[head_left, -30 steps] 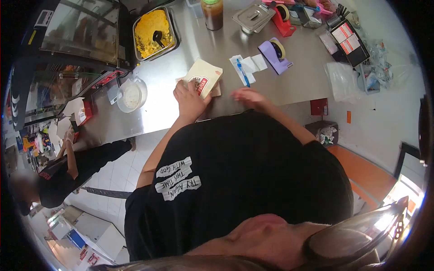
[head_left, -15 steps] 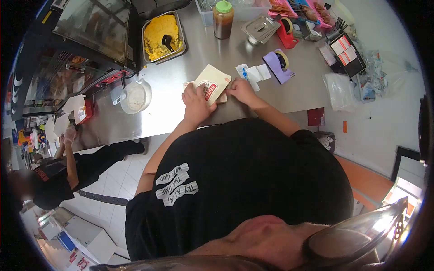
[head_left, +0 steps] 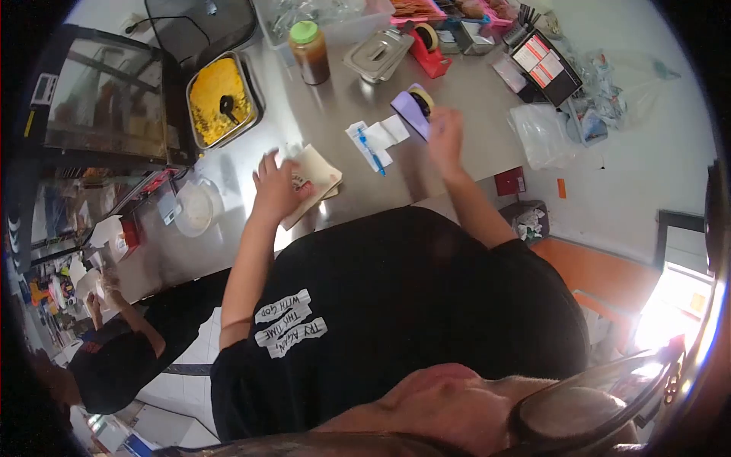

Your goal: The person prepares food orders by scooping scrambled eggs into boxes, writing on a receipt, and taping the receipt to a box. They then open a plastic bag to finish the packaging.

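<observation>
My left hand (head_left: 276, 188) lies over a stack of cream printed paper bags (head_left: 320, 177) near the front of the steel counter, its fingers spread apart. Over at the purple tape dispenser (head_left: 409, 112), my right hand (head_left: 446, 135) has its fingers bent at the tape roll (head_left: 422, 97); what they hold, if anything, is too small to make out. Between the two hands, white paper slips (head_left: 388, 133) lie on the counter with a blue pen (head_left: 371, 152) on them.
At the back stand a tray of yellow food (head_left: 219, 99), a sauce jar (head_left: 309, 53), a lidded steel container (head_left: 378, 55) and a red tape dispenser (head_left: 431, 57). A round tub (head_left: 195, 209) is left. A co-worker (head_left: 114, 358) handles boxes at far left.
My right hand has left the bags and moved right to the purple dispenser. My left hand's fingers have spread over the bags. The view has shifted, and the co-worker's pose differs.
</observation>
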